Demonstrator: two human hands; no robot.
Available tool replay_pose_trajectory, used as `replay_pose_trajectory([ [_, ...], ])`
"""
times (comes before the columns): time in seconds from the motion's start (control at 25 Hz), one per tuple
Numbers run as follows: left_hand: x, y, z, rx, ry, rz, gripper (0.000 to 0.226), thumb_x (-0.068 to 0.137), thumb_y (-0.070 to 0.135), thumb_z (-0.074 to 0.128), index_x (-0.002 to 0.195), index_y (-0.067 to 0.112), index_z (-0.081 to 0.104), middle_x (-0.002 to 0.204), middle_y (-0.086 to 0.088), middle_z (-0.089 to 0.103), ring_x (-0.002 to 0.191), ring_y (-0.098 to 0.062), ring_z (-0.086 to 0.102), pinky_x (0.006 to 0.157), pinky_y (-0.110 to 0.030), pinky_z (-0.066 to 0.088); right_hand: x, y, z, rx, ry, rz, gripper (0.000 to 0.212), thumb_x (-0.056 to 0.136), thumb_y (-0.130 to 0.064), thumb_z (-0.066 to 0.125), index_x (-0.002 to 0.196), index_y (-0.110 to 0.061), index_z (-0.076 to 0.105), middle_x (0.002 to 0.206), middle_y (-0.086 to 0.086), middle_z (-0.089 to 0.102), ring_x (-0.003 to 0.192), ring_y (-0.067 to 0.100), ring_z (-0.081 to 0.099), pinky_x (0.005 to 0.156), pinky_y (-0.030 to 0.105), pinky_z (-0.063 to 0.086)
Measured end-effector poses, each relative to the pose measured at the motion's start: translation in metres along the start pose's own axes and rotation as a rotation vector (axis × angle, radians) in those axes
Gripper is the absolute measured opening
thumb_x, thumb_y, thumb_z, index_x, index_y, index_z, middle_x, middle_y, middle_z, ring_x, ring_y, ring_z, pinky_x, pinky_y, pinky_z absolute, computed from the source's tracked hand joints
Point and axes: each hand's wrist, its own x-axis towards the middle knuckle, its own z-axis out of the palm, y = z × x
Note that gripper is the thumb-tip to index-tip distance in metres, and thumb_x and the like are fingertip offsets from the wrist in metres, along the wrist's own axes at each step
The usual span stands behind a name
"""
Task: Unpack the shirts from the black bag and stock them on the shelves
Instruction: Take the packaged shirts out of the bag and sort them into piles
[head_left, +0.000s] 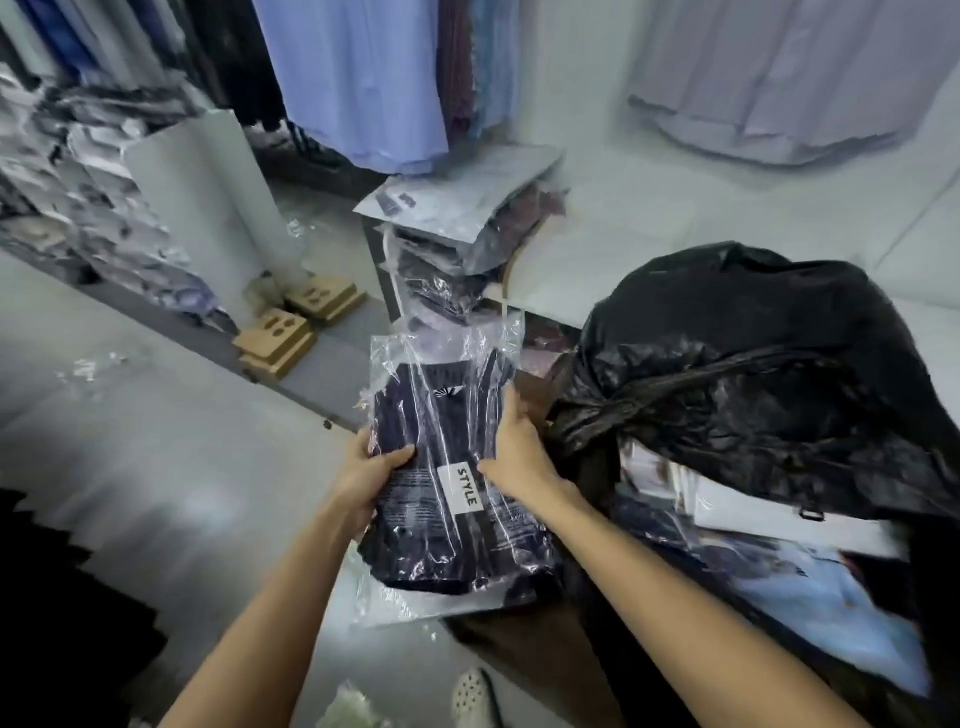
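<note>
Two hands are sharing one packed shirt (441, 467), dark and sealed in clear plastic, held in the air just left of the black bag (753, 374). The left hand (371, 467) is gripping its left edge, thumb curled on top; the right hand (519, 452) is clasping the right edge, probably to keep the slippery sleeve flat. Both hands' fingers are hidden beneath the pack. More packs are showing in the bag's mouth, blurred.

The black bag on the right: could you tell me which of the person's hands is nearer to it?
Right. The right hand grips the packaged shirt's edge beside the black bag; the left hand grips its far edge.
</note>
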Motion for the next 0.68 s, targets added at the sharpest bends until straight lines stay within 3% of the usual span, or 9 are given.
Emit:
replay_pose_trajectory([
  [0.12,0.016,-0.037,-0.007,0.319,0.067,-0.059,0.062,0.084,-0.005,0.076,0.137,0.010,0.048,0.103,-0.008,0.071,0.078,-0.018,0.069,0.061,-0.028,0.056,0.008,0.024,0.042,-0.174,-0.067,0.061,0.100,0.097,-0.002,0.062,0.162,-0.010,-0.014,0.154,0.033,0.031,0.125,0.041,0.057,0.095,0.038,0.050],
  [0.2,0.028,-0.042,-0.010,0.550,0.059,-0.038,0.069,0.080,0.002,0.082,0.139,0.007,0.046,0.111,-0.007,0.067,0.091,-0.022,0.066,0.079,-0.032,0.055,0.008,0.036,0.050,-0.157,-0.051,0.075,0.088,0.098,-0.004,0.053,0.162,-0.023,-0.004,0.154,0.030,0.027,0.133,0.047,0.046,0.104,0.049,0.046],
  [0.28,0.036,-0.029,-0.007,0.775,0.059,0.017,0.080,0.075,0.015,0.088,0.141,0.007,0.044,0.126,-0.015,0.060,0.109,-0.032,0.061,0.097,-0.041,0.052,0.009,0.038,0.045,-0.204,-0.040,0.025,0.085,0.097,-0.003,0.053,0.163,-0.022,0.002,0.161,0.027,0.013,0.144,0.052,0.031,0.115,0.056,0.038],
  [0.36,0.037,-0.007,0.004,0.921,0.087,0.080,0.094,0.076,0.030,0.088,0.152,0.012,0.035,0.139,-0.021,0.047,0.127,-0.040,0.051,0.110,-0.046,0.043,0.006,0.024,0.026,-0.203,-0.070,-0.100,0.086,0.093,0.001,0.060,0.163,-0.015,0.012,0.164,0.023,0.005,0.147,0.049,0.028,0.120,0.052,0.035],
  [0.48,0.012,0.036,0.048,0.874,0.065,0.405,0.078,0.086,0.034,0.078,0.152,0.018,0.041,0.145,-0.017,0.047,0.130,-0.033,0.050,0.110,-0.044,0.042,-0.010,0.004,-0.026,-0.004,0.074,-0.240,0.066,0.094,-0.010,0.068,0.153,-0.016,0.038,0.150,0.008,0.031,0.119,0.029,0.058,0.108,0.040,0.048],
  [0.6,-0.031,0.070,0.110,0.625,-0.084,0.769,0.046,0.092,0.027,0.072,0.135,0.021,0.057,0.129,-0.001,0.062,0.114,-0.018,0.061,0.096,-0.039,0.052,-0.036,0.022,-0.082,0.203,0.255,-0.258,0.040,0.095,-0.014,0.068,0.134,-0.020,0.059,0.129,0.000,0.052,0.098,0.013,0.066,0.092,0.025,0.054],
  [0.68,-0.063,0.077,0.152,0.537,-0.216,0.939,0.030,0.091,0.021,0.071,0.120,0.024,0.063,0.114,0.004,0.067,0.100,-0.012,0.065,0.085,-0.032,0.054,-0.059,0.048,-0.113,0.302,0.308,-0.229,0.030,0.093,-0.010,0.071,0.122,-0.020,0.067,0.114,0.001,0.066,0.090,0.015,0.068,0.081,0.021,0.055],
])
